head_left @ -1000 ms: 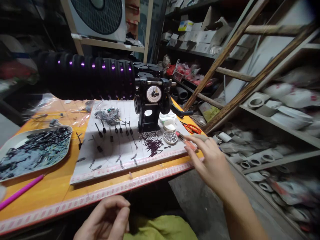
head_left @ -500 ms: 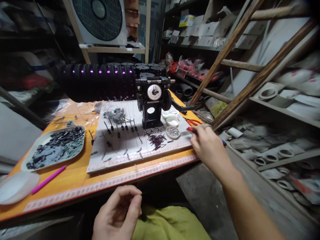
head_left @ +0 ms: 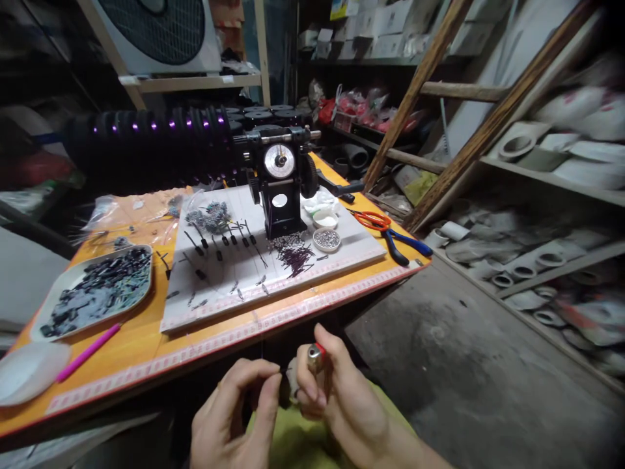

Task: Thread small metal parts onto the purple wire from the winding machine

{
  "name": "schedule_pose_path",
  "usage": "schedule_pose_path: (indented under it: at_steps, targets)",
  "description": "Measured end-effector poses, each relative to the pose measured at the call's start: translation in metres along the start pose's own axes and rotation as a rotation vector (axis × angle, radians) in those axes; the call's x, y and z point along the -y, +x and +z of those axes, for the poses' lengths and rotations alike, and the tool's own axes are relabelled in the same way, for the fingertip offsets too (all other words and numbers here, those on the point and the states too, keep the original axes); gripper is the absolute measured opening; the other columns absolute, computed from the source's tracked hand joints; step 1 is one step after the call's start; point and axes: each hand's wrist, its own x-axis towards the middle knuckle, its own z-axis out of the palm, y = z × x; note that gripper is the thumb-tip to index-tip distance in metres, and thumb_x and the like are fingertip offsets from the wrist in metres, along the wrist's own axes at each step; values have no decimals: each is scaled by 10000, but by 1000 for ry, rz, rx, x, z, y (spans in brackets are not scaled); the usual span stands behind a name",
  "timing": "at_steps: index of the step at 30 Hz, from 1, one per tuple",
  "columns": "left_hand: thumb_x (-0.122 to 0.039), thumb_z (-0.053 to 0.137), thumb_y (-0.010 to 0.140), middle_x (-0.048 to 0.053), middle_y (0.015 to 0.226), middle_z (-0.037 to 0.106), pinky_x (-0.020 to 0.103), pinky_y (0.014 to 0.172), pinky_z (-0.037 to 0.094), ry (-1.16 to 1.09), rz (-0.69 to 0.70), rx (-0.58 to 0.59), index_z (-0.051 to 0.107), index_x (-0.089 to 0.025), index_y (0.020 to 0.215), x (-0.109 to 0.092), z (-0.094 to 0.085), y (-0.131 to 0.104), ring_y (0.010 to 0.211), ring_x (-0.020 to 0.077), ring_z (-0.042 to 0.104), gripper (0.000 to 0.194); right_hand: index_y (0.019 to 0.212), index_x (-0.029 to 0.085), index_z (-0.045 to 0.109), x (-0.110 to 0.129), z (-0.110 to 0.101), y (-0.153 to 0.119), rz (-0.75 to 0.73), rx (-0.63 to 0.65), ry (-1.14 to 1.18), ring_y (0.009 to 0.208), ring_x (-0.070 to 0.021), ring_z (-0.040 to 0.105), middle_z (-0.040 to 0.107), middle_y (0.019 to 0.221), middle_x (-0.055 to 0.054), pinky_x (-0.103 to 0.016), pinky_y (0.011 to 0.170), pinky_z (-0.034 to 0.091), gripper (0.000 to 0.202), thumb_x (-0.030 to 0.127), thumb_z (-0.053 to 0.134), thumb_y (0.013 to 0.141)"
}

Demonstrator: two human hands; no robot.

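Both grips closed: left hand [head_left: 237, 413] pinched thin dark strand [head_left: 286, 370]; right hand [head_left: 349, 404] alongside clasped red-topped lighter [head_left: 316, 355] near table [head_left: 139, 339].

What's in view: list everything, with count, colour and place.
Fan: one, grey-white, back left
Ladder: one, brown, right
Table: one, orange, centre
Board: one, white, on table
Dial machine: one, black, on board
Ribbed cylinder: one, black, upper left
Tray: one, whitish, table's left
Small parts: many, mostly dark, in tray
Translucent bowl: one, whitish, front left
Pen-like tool: one, pink, beside tray
Small dishes: two, white, on board
Scissors: one, orange-handled, table's right
Pliers: one, blue-and-black, beside scissors
Lighter: one, red-and-silver, bottom centre
Left hand: one, bottom centre
Right hand: one, around lighter
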Motion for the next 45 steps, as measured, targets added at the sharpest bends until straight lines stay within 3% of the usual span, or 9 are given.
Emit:
schedule_pose_path:
  at_steps: [6,22,27,30,32,35,39,42,45]
  targets:
    - [-322,778,771,-35,686,683,171,613,519,-82,-210,14,734,-241,756,-10,0,3,624,121,627,94,464,202,401,-4,8,3,-10,-35,1,397,-40,178,263,403,103,-246,447,64,612,696,586,774]
    - [-370,741,836,-48,629,702,205,671,574,-227,-357,150,708,-238,828,-14,-3,1,582,125,660,136,525,187,462,-9,13,-2,41,1,-72,416,-45,216,302,430,97,-245,450,73,612,716,582,808]
    - [-343,814,746,-73,651,668,92,588,475,-176,-347,45,738,-248,745,-18,-3,2,595,58,608,122,540,197,416,-3,11,-6,67,-6,-59,441,-59,176,279,462,96,-246,463,86,678,808,488,827]
    - [-405,838,707,-73,622,641,101,544,452,-178,-394,25,738,-243,738,-21,-4,3,555,56,564,194,588,185,484,2,6,-10,-27,-6,-64,488,-73,229,329,519,76,-241,489,162,704,849,449,820]
    - [-453,858,675,-65,597,628,116,522,446,-183,-425,23,732,-234,730,-23,-5,4,536,64,547,259,703,166,598,4,2,-12,-157,4,-171,535,-81,294,392,573,63,-231,524,233,636,789,556,823]
    - [-508,877,640,-52,611,648,129,520,453,-207,-445,20,731,-232,711,-26,-6,4,535,71,552,321,955,179,728,10,2,-16,-295,8,-435,571,-80,361,462,637,60,-207,541,305,375,489,825,768]
    - [-545,875,633,-41,654,686,131,543,471,-243,-442,45,756,-244,720,-30,-5,3,554,77,575,334,900,193,817,13,8,-13,-524,11,-658,614,-103,548,674,701,-13,-217,581,412,115,251,799,802]
    - [-527,870,655,-52,611,648,109,534,452,-267,-404,27,744,-242,703,-31,-4,3,546,65,552,316,791,195,811,9,11,-6,-443,1,-385,583,-67,536,665,661,0,-173,563,402,54,246,815,812]
    - [-454,852,714,-66,626,620,97,520,440,-305,-322,-18,714,-246,701,-28,-3,2,542,55,531,250,796,199,776,4,14,-2,-193,21,-19,447,-10,279,429,531,93,-124,432,253,179,363,849,794]
